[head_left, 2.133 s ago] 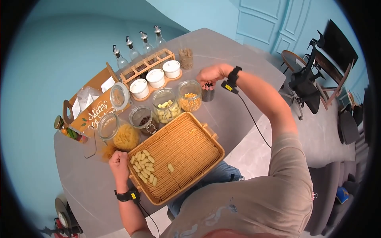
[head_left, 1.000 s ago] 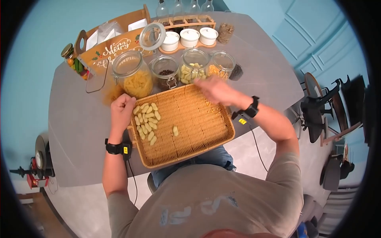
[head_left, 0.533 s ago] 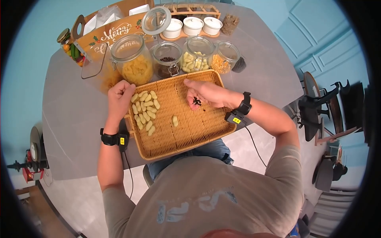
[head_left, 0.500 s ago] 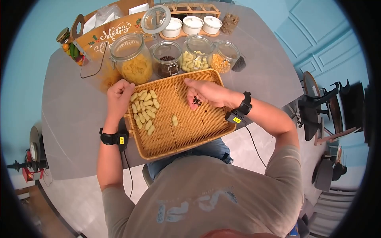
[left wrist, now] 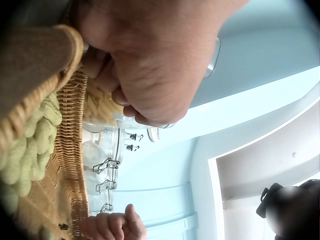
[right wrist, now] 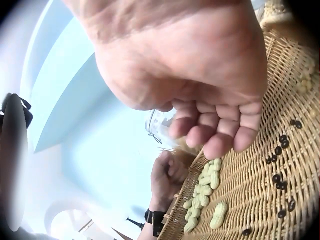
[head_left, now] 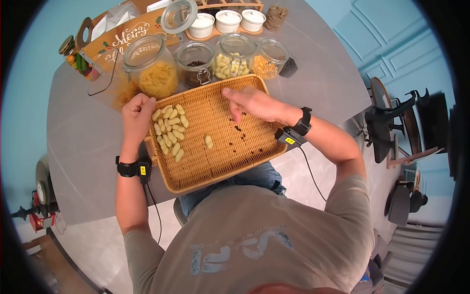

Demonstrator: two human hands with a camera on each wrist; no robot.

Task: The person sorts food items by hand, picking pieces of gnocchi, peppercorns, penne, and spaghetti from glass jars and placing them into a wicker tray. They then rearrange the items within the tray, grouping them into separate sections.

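A rectangular wicker basket (head_left: 191, 164) lies near the person's lap. The left hand (head_left: 136, 116) grips its far left corner, fingers curled at the rim. Peanuts (head_left: 168, 128) lie grouped along the left side, and a lone peanut (head_left: 209, 142) sits near the middle. Above the right half hovers the right hand (head_left: 255, 104), palm down, fingers loosely bent with nothing held. Scattered beneath it are black beans (right wrist: 278, 150), apart from one another on the weave. A few yellow corn kernels (right wrist: 306, 84) show near the basket's far right in the right wrist view.
Behind the basket stand glass jars of pasta (head_left: 157, 78), dark beans (head_left: 195, 73), peanuts (head_left: 234, 61) and corn (head_left: 266, 66). A small jar with black contents (head_left: 289, 67) is at their right. White lidded pots (head_left: 228, 22) and a wooden crate (head_left: 122, 41) stand farther back.
The right hand went from the small black-filled jar back over the basket with black beans and released them; they now lie spread on the weave. The left hand stays at the basket's corner.
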